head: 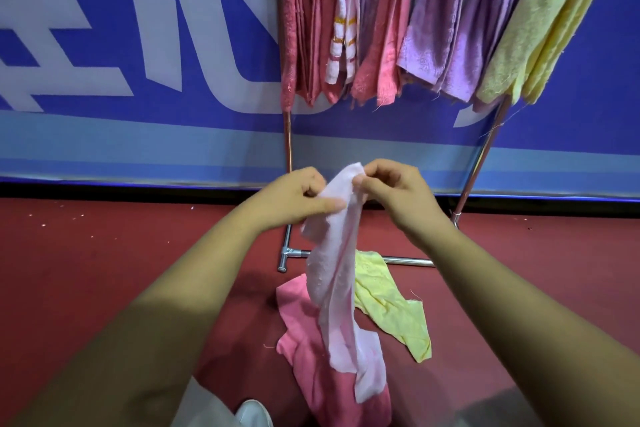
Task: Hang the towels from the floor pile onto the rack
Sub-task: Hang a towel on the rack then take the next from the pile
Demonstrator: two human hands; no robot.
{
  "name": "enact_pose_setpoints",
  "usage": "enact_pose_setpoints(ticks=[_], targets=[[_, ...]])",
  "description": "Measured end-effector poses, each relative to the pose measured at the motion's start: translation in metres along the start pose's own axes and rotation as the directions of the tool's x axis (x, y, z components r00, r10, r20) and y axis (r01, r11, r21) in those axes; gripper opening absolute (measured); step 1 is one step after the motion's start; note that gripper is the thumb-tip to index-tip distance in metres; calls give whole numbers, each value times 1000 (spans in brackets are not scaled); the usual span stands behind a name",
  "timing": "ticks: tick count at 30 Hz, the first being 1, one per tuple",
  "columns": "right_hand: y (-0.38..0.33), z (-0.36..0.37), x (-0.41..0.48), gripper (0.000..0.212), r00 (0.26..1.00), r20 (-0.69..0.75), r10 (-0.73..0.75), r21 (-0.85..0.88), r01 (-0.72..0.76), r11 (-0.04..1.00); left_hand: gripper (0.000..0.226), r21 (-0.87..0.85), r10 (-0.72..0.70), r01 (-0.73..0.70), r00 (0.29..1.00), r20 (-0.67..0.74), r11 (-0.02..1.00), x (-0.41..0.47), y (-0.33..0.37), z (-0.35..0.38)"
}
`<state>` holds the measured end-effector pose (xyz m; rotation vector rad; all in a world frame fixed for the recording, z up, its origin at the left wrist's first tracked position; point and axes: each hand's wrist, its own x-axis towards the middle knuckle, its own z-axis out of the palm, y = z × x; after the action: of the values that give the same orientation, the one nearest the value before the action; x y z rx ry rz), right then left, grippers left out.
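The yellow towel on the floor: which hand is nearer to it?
The right hand. It is above the yellow towel; the left hand is further to the left. Both pinch the pale pink towel.

White characters [159, 45] on the blue banner [114, 10] are cropped, not legible.

Left hand [294, 199], right hand [393, 191] and forearms [194, 274] are bare; trousers [204, 406] pale grey, shoe [254, 414] white.

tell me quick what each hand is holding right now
left hand: holds the pale pink towel near its top edge.
right hand: pinches the same towel at its top corner.
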<state>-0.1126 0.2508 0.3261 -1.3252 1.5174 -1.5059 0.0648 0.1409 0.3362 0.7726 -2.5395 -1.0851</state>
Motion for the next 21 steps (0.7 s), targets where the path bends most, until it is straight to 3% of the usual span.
enact_pose_setpoints(ticks=[2,5,7,10,14,21], targets=[[-1,-7,4,18,994,-92,64,143,-50,989,41,158,-50,35,994,95,987,-4,-10,-2],[0,-18,8,22,967,-214,138,238,-85,967,33,118,-53,42,994,91,992,-8,-14,-8],[1,-24,8,17,953,-251,168,217,-114,970,38,72,-63,64,998,-26,995,-7,-14,-12],[-5,-28,6,14,942,-261,213,278,-138,951,29,76,-124,146,962,-241,986,-5,-12,-19],[-35,-35,7,17,940,-273,205,317,-113,942,28,84,-115,160,912,-394,983,-1,17,-43],[-175,-60,25,17,961,-275,13,308,75,948,30,254,108,56,803,-586,965,-3,142,-140]])
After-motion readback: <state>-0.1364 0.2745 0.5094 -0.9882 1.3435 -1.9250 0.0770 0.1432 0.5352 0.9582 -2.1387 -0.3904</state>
